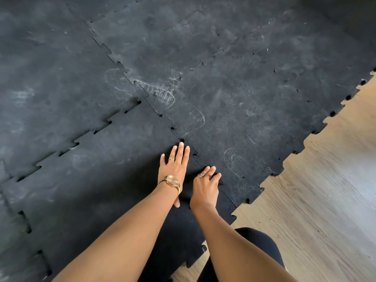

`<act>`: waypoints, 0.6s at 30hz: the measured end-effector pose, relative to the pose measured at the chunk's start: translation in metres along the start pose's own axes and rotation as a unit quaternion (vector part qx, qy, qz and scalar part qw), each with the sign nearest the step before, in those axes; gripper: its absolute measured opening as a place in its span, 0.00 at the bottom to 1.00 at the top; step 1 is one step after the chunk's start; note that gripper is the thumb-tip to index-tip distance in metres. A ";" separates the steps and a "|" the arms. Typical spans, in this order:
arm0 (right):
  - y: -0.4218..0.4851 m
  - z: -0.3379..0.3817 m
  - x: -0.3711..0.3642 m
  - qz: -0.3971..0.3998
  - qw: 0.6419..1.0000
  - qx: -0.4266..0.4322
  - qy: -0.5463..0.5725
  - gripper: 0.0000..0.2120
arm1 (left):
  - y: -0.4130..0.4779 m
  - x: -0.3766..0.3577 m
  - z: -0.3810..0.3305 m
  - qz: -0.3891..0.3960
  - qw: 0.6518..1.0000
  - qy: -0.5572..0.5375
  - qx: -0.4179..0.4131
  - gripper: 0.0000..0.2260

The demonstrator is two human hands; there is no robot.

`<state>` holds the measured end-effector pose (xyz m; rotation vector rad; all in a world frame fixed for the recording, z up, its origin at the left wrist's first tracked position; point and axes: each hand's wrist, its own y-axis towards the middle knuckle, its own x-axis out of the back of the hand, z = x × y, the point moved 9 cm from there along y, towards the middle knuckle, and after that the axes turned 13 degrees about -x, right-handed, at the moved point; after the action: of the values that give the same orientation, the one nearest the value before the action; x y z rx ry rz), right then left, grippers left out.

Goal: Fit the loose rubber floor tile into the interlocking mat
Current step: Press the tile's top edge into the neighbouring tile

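Left hand lying flat, fingers spread, pressing loose tile near seam to seat tabs. Right hand open, fingertips bearing on seam against laid mat. Tile sitting at mat's near corner beside wood floor, far-edge tabs appearing partly unseated.

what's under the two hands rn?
Both rest on the loose tile, along its seam with the neighbouring tile. Left hand lies flat; right hand presses its fingertips at the joint. The tabs directly beneath them are covered, so their seating can't be judged.
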<state>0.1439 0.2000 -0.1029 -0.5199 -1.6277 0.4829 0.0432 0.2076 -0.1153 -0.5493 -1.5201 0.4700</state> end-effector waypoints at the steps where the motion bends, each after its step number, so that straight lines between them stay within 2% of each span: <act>1: 0.000 -0.002 -0.002 0.004 1.000 -0.002 0.009 0.46 | 0.000 -0.001 0.000 0.005 1.000 -0.003 0.000 0.73; 2: -0.001 -0.006 -0.005 0.010 1.000 0.001 0.015 0.48 | 0.000 0.001 0.000 0.004 1.000 -0.008 -0.001 0.68; 5: -0.008 -0.016 -0.018 0.024 0.999 0.017 0.028 0.50 | 0.005 0.012 -0.006 -0.033 0.999 0.011 -0.013 0.46; 7: -0.010 -0.016 -0.022 0.026 0.999 0.026 0.023 0.46 | 0.009 0.014 -0.013 -0.034 0.999 0.031 -0.024 0.39; 9: -0.010 -0.014 -0.023 0.034 0.999 0.036 0.008 0.47 | 0.011 0.013 -0.016 -0.019 0.998 0.051 -0.025 0.36; 11: -0.009 -0.012 -0.022 0.047 0.998 0.046 -0.014 0.49 | 0.011 0.011 -0.014 -0.014 0.998 0.053 -0.025 0.40; 15: -0.007 -0.010 -0.020 0.054 0.996 0.063 -0.028 0.50 | 0.010 0.018 -0.003 0.013 0.996 0.064 -0.061 0.59; 18: -0.007 -0.008 -0.019 0.050 0.996 0.065 -0.028 0.51 | 0.014 0.023 -0.006 0.001 0.989 0.104 -0.107 0.63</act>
<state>0.1538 0.1834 -0.1132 -0.4944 -1.6174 0.6786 0.0498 0.2322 -0.1053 -0.7434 -1.3778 0.2425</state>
